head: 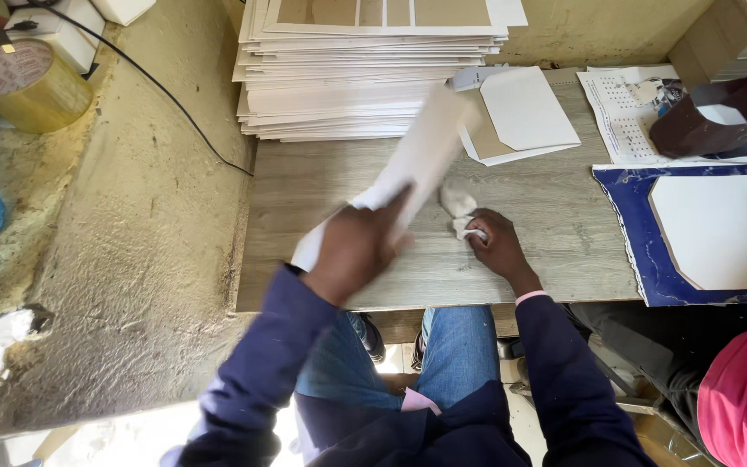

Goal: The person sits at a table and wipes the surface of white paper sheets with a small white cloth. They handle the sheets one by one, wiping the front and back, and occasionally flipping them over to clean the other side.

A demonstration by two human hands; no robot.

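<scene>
White card sheet point(417, 160) gripped in left hand point(356, 246), long axis rising up-right over the desk point(564, 216); right hand point(496, 246) fingers pinch a white cloth wad point(460, 207), just right of sheet's lower end

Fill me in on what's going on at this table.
A person sits at a grey wooden table. The left hand holds a white sheet of card, lifted and blurred. The right hand presses a small white cloth on the tabletop. A tall stack of cut cards sits behind.
</scene>
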